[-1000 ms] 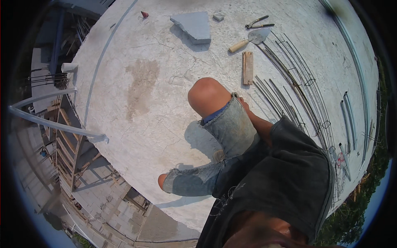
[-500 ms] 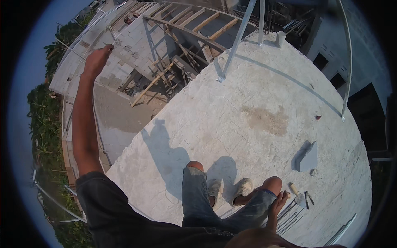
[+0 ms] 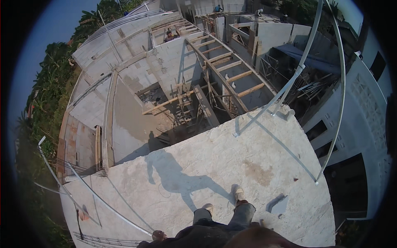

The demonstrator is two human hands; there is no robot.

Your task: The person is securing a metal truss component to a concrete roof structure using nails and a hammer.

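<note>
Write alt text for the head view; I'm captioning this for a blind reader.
A person stands on a bare concrete roof slab, shoes and jeans visible below, their shadow stretching left. One hand shows at the bottom edge. Thin metal poles rise from the slab's edge, above an unfinished building with wooden beams.

Only one view here, from the person's head, high up and tipped steeply down over a rooftop concrete slab (image 3: 215, 165). The wearer's shoes (image 3: 239, 193) and legs enter at the lower centre, close under the lens. Facing outward, the upper frame takes in a far-off building site with timber beams (image 3: 231, 66). The fisheye bends the metal poles (image 3: 306, 49) at upper right.
</note>
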